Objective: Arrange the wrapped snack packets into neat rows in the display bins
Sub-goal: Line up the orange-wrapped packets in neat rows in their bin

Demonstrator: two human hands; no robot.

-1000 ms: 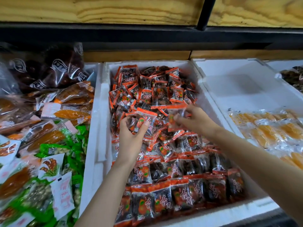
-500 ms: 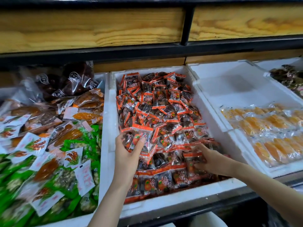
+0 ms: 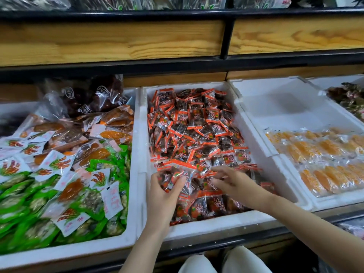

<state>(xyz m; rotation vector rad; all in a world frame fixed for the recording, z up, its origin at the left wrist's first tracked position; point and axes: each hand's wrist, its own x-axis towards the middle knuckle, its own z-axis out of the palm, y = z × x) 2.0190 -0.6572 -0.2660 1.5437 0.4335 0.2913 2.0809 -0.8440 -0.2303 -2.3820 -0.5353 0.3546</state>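
**Observer:** Hands, status?

**Me:** My left hand (image 3: 163, 192) grips a small clutch of snack packets (image 3: 177, 175) at the near-left of the middle foam bin (image 3: 142, 134), thumb on top. My right hand (image 3: 234, 184) is spread wide, fingers straight, over the packets just beside it (contact uncertain).

**Observer:** Stock layout?

**Me:** Orange-red edges, dark contents. The front rows (image 3: 204, 205) lie flat by the near wall, with a loose heap (image 3: 193, 125) behind.

**Observer:** Labels?

**Me:** White brush-style characters on each wrapper, not legible to me. In the left bin (image 3: 78, 249), white packets (image 3: 111, 200) among green packets (image 3: 13, 211) carry red print, likewise unreadable.
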